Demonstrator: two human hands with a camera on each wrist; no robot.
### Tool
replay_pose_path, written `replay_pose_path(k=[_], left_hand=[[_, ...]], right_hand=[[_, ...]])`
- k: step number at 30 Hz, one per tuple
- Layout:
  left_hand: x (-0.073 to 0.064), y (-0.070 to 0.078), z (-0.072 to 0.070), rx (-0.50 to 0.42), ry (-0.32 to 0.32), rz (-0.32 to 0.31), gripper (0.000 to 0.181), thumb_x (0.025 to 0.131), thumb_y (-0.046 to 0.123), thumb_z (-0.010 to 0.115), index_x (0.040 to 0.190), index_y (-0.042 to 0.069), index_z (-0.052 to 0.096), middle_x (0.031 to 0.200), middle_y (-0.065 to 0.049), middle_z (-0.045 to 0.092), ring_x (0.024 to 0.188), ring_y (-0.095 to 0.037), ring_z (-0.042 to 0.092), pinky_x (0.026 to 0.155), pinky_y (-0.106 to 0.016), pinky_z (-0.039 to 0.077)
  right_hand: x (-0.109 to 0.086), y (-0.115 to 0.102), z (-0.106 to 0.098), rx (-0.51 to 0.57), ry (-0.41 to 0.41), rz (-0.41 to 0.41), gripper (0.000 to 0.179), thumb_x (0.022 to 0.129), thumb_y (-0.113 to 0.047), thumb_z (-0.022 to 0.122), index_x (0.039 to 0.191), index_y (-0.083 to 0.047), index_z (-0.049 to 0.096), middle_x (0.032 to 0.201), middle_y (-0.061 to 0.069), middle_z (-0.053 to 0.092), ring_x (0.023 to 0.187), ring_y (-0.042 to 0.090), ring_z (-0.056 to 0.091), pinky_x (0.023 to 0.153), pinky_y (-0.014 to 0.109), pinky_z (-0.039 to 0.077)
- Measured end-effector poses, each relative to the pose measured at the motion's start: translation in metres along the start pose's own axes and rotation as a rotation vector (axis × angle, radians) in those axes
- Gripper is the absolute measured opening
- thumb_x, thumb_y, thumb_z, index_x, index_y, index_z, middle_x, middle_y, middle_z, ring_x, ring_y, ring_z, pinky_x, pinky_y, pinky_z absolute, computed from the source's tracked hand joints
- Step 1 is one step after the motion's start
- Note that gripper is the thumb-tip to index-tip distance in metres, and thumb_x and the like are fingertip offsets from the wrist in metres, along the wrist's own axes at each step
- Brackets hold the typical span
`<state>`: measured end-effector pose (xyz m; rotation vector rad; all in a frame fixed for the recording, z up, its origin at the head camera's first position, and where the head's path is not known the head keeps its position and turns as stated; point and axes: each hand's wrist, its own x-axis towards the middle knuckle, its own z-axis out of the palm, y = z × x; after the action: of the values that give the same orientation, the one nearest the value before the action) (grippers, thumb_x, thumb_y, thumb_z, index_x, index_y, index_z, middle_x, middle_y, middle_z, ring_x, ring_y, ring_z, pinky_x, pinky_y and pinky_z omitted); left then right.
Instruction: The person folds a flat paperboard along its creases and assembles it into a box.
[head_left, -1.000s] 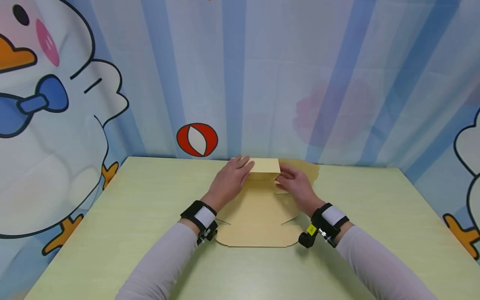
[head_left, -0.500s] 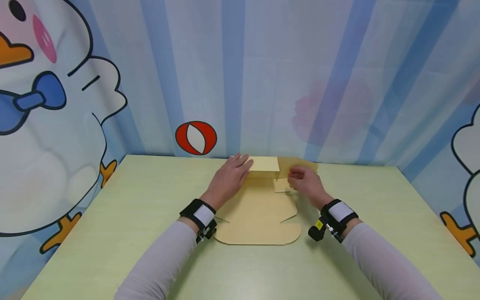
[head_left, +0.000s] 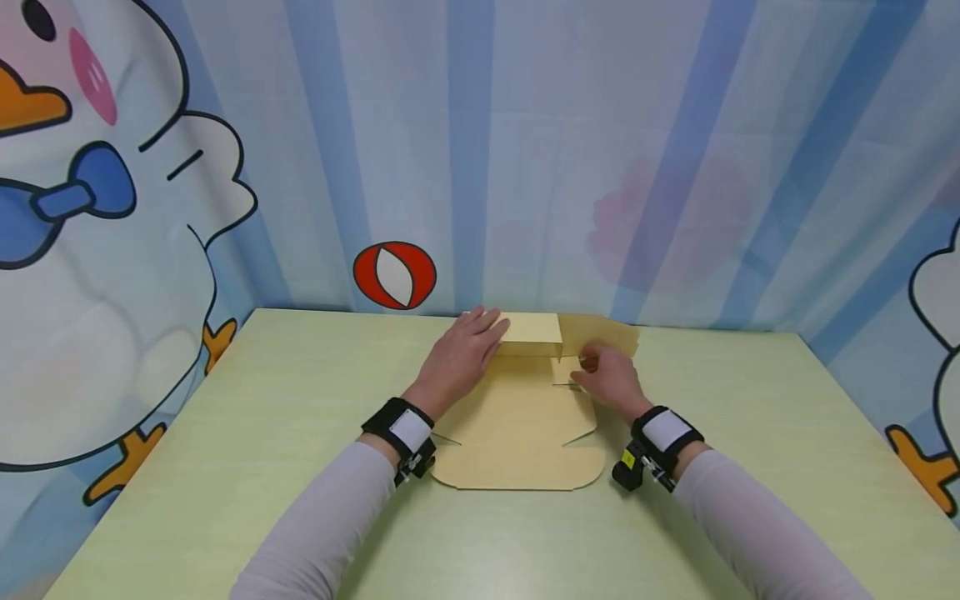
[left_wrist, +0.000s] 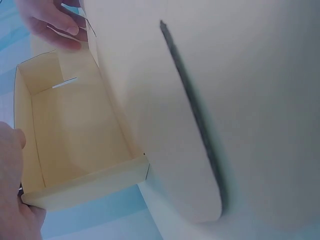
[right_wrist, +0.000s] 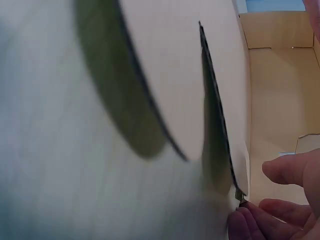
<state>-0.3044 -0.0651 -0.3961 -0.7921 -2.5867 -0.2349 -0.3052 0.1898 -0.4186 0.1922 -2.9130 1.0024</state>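
The cardboard box (head_left: 517, 417) lay on the surface (head_left: 480, 542), its far end folded up. The left hand (head_left: 459, 360) held its far left corner; the right hand (head_left: 612, 379), half curled, was at its right side, grip unclear.

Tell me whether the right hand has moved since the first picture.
Yes: against the red ball printed on the curtain in the head view, the right hand has shifted rightward and slightly nearer.
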Motion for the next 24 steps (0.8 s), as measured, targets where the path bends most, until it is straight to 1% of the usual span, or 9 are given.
replay_pose_path(k=[7, 17, 20, 24], left_hand=[[-0.0004, 0.0008, -0.0010, 0.009, 0.004, 0.003, 0.040, 0.103, 0.021, 0.053, 0.142, 0.012, 0.055, 0.147, -0.009, 0.054, 0.140, -0.031, 0.048, 0.118, -0.043, 0.036], [-0.0011, 0.0006, -0.0009, 0.012, 0.019, 0.006, 0.040, 0.102, 0.021, 0.054, 0.141, 0.012, 0.055, 0.146, -0.010, 0.055, 0.139, -0.031, 0.048, 0.117, -0.043, 0.036], [-0.0005, 0.0004, 0.0001, 0.012, 0.023, 0.004, 0.040, 0.102, 0.021, 0.054, 0.141, 0.012, 0.056, 0.146, -0.009, 0.055, 0.139, -0.031, 0.049, 0.117, -0.043, 0.036], [0.0001, 0.0009, 0.0007, 0.012, 0.011, 0.000, 0.040, 0.103, 0.021, 0.054, 0.142, 0.012, 0.055, 0.147, -0.009, 0.054, 0.139, -0.031, 0.048, 0.118, -0.043, 0.035]], right_hand=[[0.0028, -0.0004, 0.0067, 0.016, 0.014, 0.026, 0.042, 0.088, -0.010, 0.069, 0.124, 0.008, 0.058, 0.121, 0.027, 0.066, 0.111, 0.039, 0.064, 0.098, 0.049, 0.052], [-0.0003, -0.0023, 0.0062, 0.142, 0.032, 0.072, 0.045, 0.090, -0.008, 0.066, 0.130, 0.006, 0.054, 0.129, 0.026, 0.061, 0.119, 0.040, 0.061, 0.099, 0.048, 0.052], [-0.0007, -0.0048, 0.0060, 0.193, 0.037, 0.100, 0.046, 0.091, -0.008, 0.065, 0.133, 0.004, 0.052, 0.131, 0.026, 0.060, 0.117, 0.039, 0.062, 0.093, 0.045, 0.056], [-0.0013, -0.0079, 0.0054, 0.298, 0.045, 0.132, 0.048, 0.093, -0.007, 0.063, 0.138, 0.003, 0.048, 0.131, 0.025, 0.059, 0.107, 0.038, 0.067, 0.076, 0.035, 0.061]])
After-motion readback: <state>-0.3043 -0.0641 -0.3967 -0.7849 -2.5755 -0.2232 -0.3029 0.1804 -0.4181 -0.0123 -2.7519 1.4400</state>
